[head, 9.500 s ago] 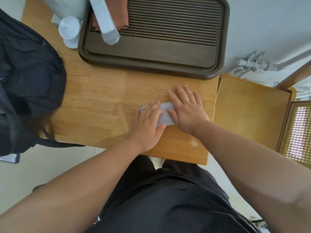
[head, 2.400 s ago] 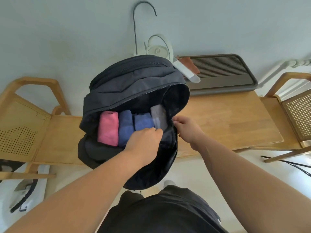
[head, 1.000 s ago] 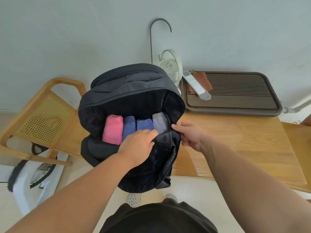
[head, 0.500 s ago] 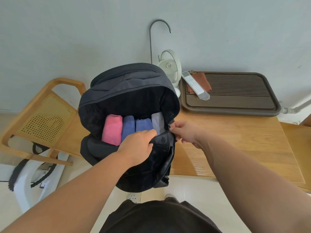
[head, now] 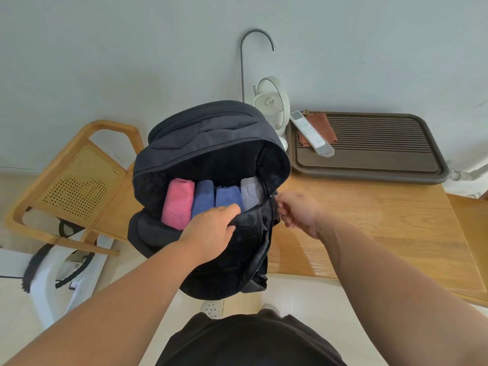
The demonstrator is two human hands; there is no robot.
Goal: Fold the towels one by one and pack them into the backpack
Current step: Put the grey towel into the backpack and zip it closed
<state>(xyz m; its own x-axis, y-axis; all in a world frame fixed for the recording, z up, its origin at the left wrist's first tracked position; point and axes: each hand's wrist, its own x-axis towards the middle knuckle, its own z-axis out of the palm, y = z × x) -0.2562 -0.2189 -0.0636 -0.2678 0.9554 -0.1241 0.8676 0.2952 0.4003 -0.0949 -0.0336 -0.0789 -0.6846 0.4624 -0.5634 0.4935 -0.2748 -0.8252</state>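
At frame centre, the left hand [head: 211, 229] grips the backpack [head: 208, 138] by its front rim. The right hand [head: 299, 213] pinches the zipper [head: 272, 198] beside four folded towels [head: 178, 202].

I'm counting one backpack [head: 206, 143]; inside, one pink towel [head: 176, 204], two blue towels [head: 202, 198] [head: 228, 199], one grey towel [head: 250, 192], making four. I'm also logging left hand [head: 211, 231], right hand [head: 298, 212], one tray [head: 369, 165], one remote [head: 311, 133], one kettle [head: 272, 107].

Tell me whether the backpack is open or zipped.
Open: the backpack gapes, four folded towels showing inside; left hand grips its front edge.
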